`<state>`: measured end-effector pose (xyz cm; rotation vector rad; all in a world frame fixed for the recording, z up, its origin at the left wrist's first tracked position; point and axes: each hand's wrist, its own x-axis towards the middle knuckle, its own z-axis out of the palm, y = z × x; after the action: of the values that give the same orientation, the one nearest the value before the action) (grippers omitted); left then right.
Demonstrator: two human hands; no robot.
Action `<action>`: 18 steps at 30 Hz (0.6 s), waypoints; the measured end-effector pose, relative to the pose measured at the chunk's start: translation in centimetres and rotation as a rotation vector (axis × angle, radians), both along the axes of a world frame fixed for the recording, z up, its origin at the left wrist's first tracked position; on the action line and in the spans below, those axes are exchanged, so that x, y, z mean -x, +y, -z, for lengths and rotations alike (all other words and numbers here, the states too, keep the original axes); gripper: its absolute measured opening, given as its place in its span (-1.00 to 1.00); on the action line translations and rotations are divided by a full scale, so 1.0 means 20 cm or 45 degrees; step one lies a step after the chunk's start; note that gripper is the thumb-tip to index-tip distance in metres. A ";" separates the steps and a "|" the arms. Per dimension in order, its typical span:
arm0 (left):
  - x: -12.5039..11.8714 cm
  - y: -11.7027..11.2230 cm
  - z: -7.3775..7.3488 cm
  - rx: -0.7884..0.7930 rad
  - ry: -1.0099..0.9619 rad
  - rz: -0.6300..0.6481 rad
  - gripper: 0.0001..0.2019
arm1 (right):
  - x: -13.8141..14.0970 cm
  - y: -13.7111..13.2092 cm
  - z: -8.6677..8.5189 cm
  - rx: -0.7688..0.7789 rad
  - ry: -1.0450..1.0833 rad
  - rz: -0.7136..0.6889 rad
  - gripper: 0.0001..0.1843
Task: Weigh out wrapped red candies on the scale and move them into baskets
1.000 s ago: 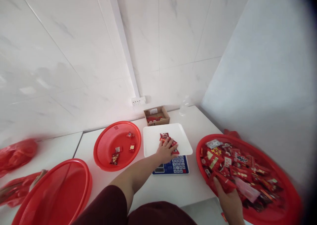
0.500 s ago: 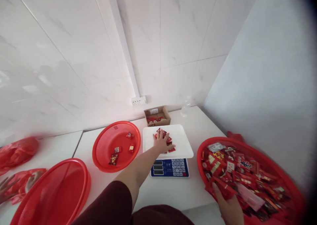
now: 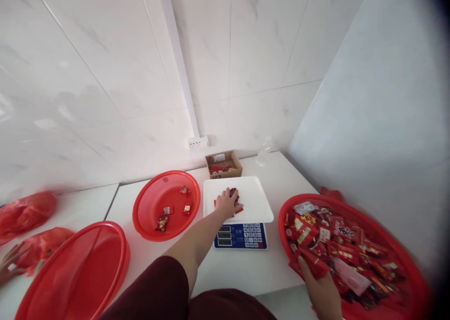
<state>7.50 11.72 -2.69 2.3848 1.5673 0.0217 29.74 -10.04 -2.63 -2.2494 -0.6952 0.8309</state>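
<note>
My left hand (image 3: 226,204) is over the white weighing tray (image 3: 258,207) of a blue digital scale (image 3: 241,236). Its fingers curl closed around small red snack packets (image 3: 239,207), and parts of these stick out past the fingers. At the lower right, my right hand (image 3: 321,287) grips a red packet (image 3: 314,262) at the near rim of a large red basket (image 3: 386,226). Many red snack packets (image 3: 346,252) fill this basket. The thumb lies on top of the held packet; the other fingers are hidden beneath.
Left of the scale stands a red basket (image 3: 147,202) with several packets. A cardboard box (image 3: 225,164) of packets is behind the tray. Farther left are another red basket (image 3: 87,268), red plastic bags (image 3: 26,217) and another person's hand (image 3: 10,263).
My left hand's spread fingers have drawn together around the packets on the tray. My right hand keeps its red packet. At far left, the other person's hands have shifted on the bag.
</note>
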 end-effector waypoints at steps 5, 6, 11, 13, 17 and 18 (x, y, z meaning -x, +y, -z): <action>0.01 0.00 -0.01 0.071 -0.024 0.003 -0.30 | 0.01 0.00 -0.02 -0.028 -0.020 0.000 -0.34; 0.01 0.00 -0.01 0.091 -0.027 -0.003 -0.32 | 0.02 0.00 -0.03 -0.028 -0.025 0.006 -0.33; 0.02 0.02 -0.01 0.191 -0.135 -0.102 -0.48 | 0.02 -0.01 -0.03 -0.005 -0.052 0.008 -0.26; 0.03 0.03 -0.01 0.189 -0.169 -0.137 -0.53 | 0.02 -0.01 -0.01 0.002 -0.048 0.003 -0.25; 0.05 0.07 -0.02 0.132 -0.251 -0.251 -0.57 | 0.01 0.00 0.04 -0.020 -0.047 0.052 -0.18; 0.05 0.08 -0.02 0.107 -0.314 -0.306 -0.57 | 0.00 0.00 0.05 -0.042 -0.058 0.071 -0.18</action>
<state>6.42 13.29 -2.22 2.0293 1.6865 0.2823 29.65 -10.08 -3.56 -2.2542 -0.6589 0.7382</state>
